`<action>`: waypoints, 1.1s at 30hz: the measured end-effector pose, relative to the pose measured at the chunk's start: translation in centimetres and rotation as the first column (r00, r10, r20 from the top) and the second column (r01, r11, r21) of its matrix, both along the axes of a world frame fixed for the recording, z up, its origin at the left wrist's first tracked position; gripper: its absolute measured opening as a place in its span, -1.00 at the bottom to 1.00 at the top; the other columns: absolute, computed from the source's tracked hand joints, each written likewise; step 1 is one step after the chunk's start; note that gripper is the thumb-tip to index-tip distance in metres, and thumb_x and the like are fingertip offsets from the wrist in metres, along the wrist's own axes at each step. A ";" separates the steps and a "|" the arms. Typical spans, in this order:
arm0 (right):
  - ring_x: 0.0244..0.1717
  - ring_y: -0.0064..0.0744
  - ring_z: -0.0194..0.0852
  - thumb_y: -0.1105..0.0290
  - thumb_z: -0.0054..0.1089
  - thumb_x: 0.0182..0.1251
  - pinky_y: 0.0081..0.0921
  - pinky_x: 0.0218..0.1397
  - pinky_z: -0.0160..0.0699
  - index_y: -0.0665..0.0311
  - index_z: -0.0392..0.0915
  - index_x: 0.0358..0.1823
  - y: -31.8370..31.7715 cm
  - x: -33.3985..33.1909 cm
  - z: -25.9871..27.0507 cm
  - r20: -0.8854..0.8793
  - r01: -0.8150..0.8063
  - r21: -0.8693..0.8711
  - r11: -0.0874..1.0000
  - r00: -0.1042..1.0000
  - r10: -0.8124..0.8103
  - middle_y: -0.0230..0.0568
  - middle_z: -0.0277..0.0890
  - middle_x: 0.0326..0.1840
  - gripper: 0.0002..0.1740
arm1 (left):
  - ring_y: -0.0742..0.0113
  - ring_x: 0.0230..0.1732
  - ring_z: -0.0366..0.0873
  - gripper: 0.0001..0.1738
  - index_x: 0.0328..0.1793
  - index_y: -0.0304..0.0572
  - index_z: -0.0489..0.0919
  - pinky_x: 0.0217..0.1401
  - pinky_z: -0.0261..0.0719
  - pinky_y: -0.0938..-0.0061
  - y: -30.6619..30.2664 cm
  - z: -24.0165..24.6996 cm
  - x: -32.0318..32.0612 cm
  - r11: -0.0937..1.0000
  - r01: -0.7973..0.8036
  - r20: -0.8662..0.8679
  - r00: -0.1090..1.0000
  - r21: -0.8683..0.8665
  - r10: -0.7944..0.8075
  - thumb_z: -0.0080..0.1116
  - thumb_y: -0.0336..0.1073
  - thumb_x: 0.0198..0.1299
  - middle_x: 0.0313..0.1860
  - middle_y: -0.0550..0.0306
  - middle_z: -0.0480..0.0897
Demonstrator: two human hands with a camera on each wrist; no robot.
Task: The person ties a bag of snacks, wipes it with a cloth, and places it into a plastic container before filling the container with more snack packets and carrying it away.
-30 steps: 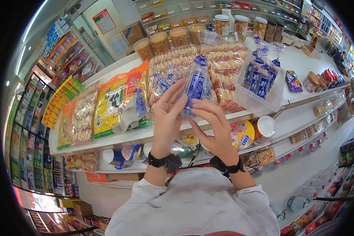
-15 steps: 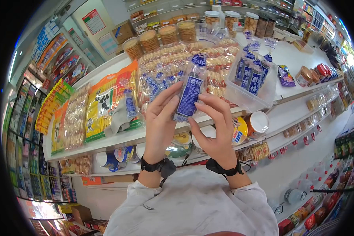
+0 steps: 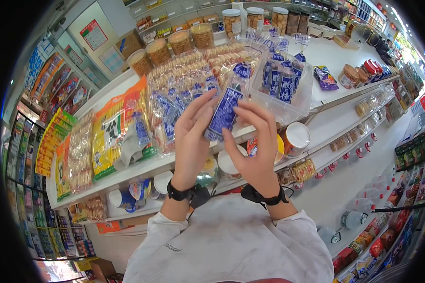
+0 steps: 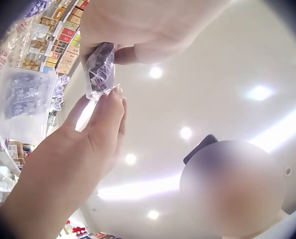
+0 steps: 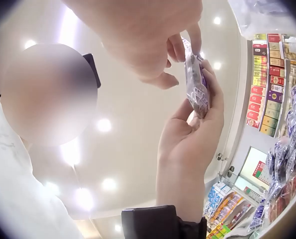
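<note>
My left hand (image 3: 191, 137) holds a clear snack packet (image 3: 224, 111) with a blue label, gripping it between thumb and fingers. The packet is tilted, its gathered blue-printed top pointing away from me. From the other side, my right hand (image 3: 257, 151) has its fingertips at the packet's right edge, with the thumb near the lower corner. Dark contents show through the plastic in the left wrist view. Beyond my hands, a translucent plastic tub (image 3: 281, 109) holds several similar blue packets (image 3: 283, 80). More such packets (image 3: 170, 115) lie on bagged biscuits to the left.
Large yellow-and-orange snack bags (image 3: 111, 127) lie on the white counter (image 3: 326, 52) at left. Lidded biscuit tubs (image 3: 182, 42) and jars (image 3: 255, 20) line its back. A purple pouch (image 3: 326, 78) lies right of the tub. Shelves below hold instant noodle cups (image 3: 297, 137).
The head view has turned rightward, shifting the counter leftward in frame. Both hands keep the packet between them, and it is tilted slightly more. My right fingertips have moved a little along its right edge.
</note>
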State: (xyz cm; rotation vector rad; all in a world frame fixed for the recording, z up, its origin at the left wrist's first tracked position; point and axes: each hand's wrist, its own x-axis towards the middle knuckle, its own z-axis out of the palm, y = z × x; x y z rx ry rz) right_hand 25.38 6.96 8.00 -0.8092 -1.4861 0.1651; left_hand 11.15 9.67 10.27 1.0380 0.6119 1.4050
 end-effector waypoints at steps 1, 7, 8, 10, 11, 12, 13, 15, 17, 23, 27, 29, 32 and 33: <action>0.29 0.04 0.51 0.58 0.49 0.17 -0.17 0.30 0.52 0.35 0.52 0.31 0.1 0.0 0.1 -0.009 0.002 -0.032 0.999 1.000 -0.002 0.03 0.49 0.32 -0.38 | 0.21 0.42 0.55 -0.49 0.56 -0.46 0.40 0.40 0.58 0.36 -0.2 -0.2 0.1 0.999 -0.036 -0.014 0.999 0.009 0.037 0.05 -0.44 0.55 0.45 -0.19 0.55; 0.33 -0.13 0.53 0.54 0.47 0.30 -0.27 0.35 0.55 0.39 0.45 0.36 0.1 0.5 0.8 -0.337 -0.237 -0.114 0.965 0.923 0.187 0.03 0.47 0.32 -0.38 | 0.18 0.45 0.52 -0.47 0.53 -0.46 0.42 0.53 0.44 0.26 -1.7 -0.6 1.6 0.902 -0.108 -0.246 0.942 0.417 0.227 0.08 -0.57 0.45 0.43 -0.16 0.58; 0.32 -0.17 0.55 0.54 0.46 0.32 -0.28 0.34 0.57 0.40 0.45 0.37 0.0 0.7 0.9 -0.373 -0.229 -0.131 0.965 0.913 0.166 0.01 0.48 0.30 -0.40 | 0.16 0.44 0.54 -0.45 0.53 -0.42 0.43 0.53 0.45 0.24 -1.5 -1.1 1.5 0.861 -0.069 -0.307 0.918 0.504 0.253 0.09 -0.59 0.42 0.42 -0.14 0.60; 0.28 -0.27 0.57 0.55 0.43 0.37 -0.31 0.32 0.59 0.41 0.45 0.37 0.0 1.3 1.2 -0.440 -0.236 -0.163 0.958 0.886 0.143 -0.05 0.52 0.26 -0.43 | 0.14 0.40 0.57 -0.45 0.52 -0.38 0.45 0.50 0.46 0.24 -1.5 -1.3 1.6 0.829 -0.033 -0.380 0.878 0.559 0.291 0.10 -0.60 0.40 0.40 -0.12 0.61; 0.26 -0.31 0.59 0.55 0.41 0.38 -0.33 0.31 0.60 0.41 0.46 0.37 0.0 1.9 1.1 -0.438 -0.217 -0.190 0.958 0.892 0.115 -0.07 0.54 0.24 -0.45 | 0.14 0.38 0.58 -0.45 0.51 -0.35 0.46 0.48 0.46 0.25 -1.7 -1.3 1.7 0.812 -0.028 -0.410 0.853 0.582 0.323 0.11 -0.61 0.39 0.39 -0.10 0.62; 0.23 -0.34 0.60 0.55 0.39 0.40 -0.35 0.29 0.61 0.41 0.46 0.36 0.0 2.7 0.9 -0.432 -0.208 -0.216 0.954 0.896 0.097 -0.10 0.56 0.21 -0.47 | 0.13 0.32 0.62 -0.49 0.46 -0.29 0.53 0.39 0.51 0.29 -1.8 -1.3 1.9 0.808 -0.051 -0.393 0.855 0.587 0.339 0.14 -0.60 0.37 0.31 -0.05 0.67; 0.20 -0.37 0.61 0.56 0.38 0.42 -0.37 0.28 0.62 0.41 0.47 0.36 0.2 3.2 0.8 -0.426 -0.206 -0.239 0.949 0.900 0.088 -0.13 0.58 0.19 -0.48 | 0.15 0.33 0.61 -0.50 0.45 -0.31 0.53 0.41 0.51 0.29 -1.7 -1.3 1.8 0.815 -0.041 -0.398 0.857 0.578 0.326 0.12 -0.62 0.39 0.30 -0.06 0.66; 0.16 -0.42 0.63 0.56 0.36 0.44 -0.42 0.22 0.64 0.41 0.49 0.34 -0.3 3.8 0.9 -0.410 -0.212 -0.260 0.942 0.908 0.091 -0.15 0.61 0.13 -0.52 | 0.20 0.35 0.60 -0.54 0.43 -0.36 0.53 0.46 0.51 0.28 -1.4 -1.4 1.0 0.832 -0.018 -0.419 0.857 0.555 0.298 0.08 -0.66 0.42 0.28 -0.08 0.65; 0.12 -0.46 0.64 0.55 0.35 0.45 -0.44 0.15 0.67 0.41 0.51 0.32 0.0 3.8 0.6 -0.368 -0.223 -0.298 0.928 0.924 0.103 -0.17 0.64 0.09 -0.56 | 0.22 0.24 0.65 -0.68 0.28 -0.35 0.63 0.35 0.57 0.32 -0.4 -1.2 -0.6 0.815 -0.071 -0.465 0.791 0.576 0.398 0.13 -0.59 0.44 0.22 -0.02 0.65; -0.13 -0.46 0.71 0.47 0.44 0.39 -0.48 -0.08 0.73 0.42 0.59 0.17 2.3 2.0 -2.5 -0.158 -0.281 -0.569 0.773 0.960 0.232 -0.18 0.69 -0.04 -0.62 | 0.15 0.15 0.66 -0.55 0.34 -0.39 0.59 0.24 0.61 0.33 4.4 -3.8 -9.2 0.633 -0.401 -0.552 0.309 0.663 0.774 0.32 -0.36 0.37 0.27 -0.09 0.63; -0.18 -0.37 0.74 0.45 0.45 0.36 -0.48 -0.13 0.72 0.40 0.62 0.11 5.0 -1.1 -3.7 -0.054 -0.275 -0.411 0.869 0.959 0.278 -0.10 0.64 -0.12 -0.65 | -0.11 0.31 0.56 -0.31 0.38 -0.43 0.52 0.38 0.49 0.11 6.0 -6.8 -11.7 0.624 -0.346 -0.646 0.065 0.700 0.760 0.47 -0.15 0.23 0.25 -0.28 0.63; -0.14 -0.11 0.73 0.34 0.39 0.42 -0.31 -0.05 0.71 0.38 0.60 0.16 7.3 -2.8 -2.7 0.104 -0.123 -0.362 0.924 0.980 0.171 0.04 0.63 -0.08 -0.62 | -0.19 0.25 0.59 -0.14 0.42 -0.52 0.46 0.34 0.51 0.09 6.8 -8.9 -12.3 0.703 -0.370 -0.699 0.171 0.608 0.694 0.54 -0.05 0.17 0.19 -0.40 0.63; -0.04 0.12 0.67 0.24 0.33 0.47 -0.14 0.07 0.66 0.40 0.55 0.24 9.8 -5.5 -1.9 0.168 -0.017 -0.342 0.939 0.983 0.079 0.17 0.61 0.05 -0.54 | -0.23 0.15 0.65 -0.22 0.47 -0.55 0.42 0.28 0.55 0.11 6.8 -9.8 -11.8 0.729 -0.357 -0.708 0.215 0.585 0.673 0.43 -0.11 0.31 0.12 -0.39 0.66; 0.02 0.18 0.64 0.22 0.31 0.48 -0.10 0.14 0.63 0.41 0.53 0.27 10.3 -6.5 -2.1 0.157 -0.054 -0.349 0.935 0.981 0.115 0.20 0.59 0.10 -0.51 | -0.22 0.12 0.65 -0.27 0.47 -0.54 0.42 0.24 0.55 0.11 7.0 -10.8 -12.1 0.709 -0.353 -0.683 0.217 0.611 0.697 0.37 -0.15 0.35 0.09 -0.37 0.67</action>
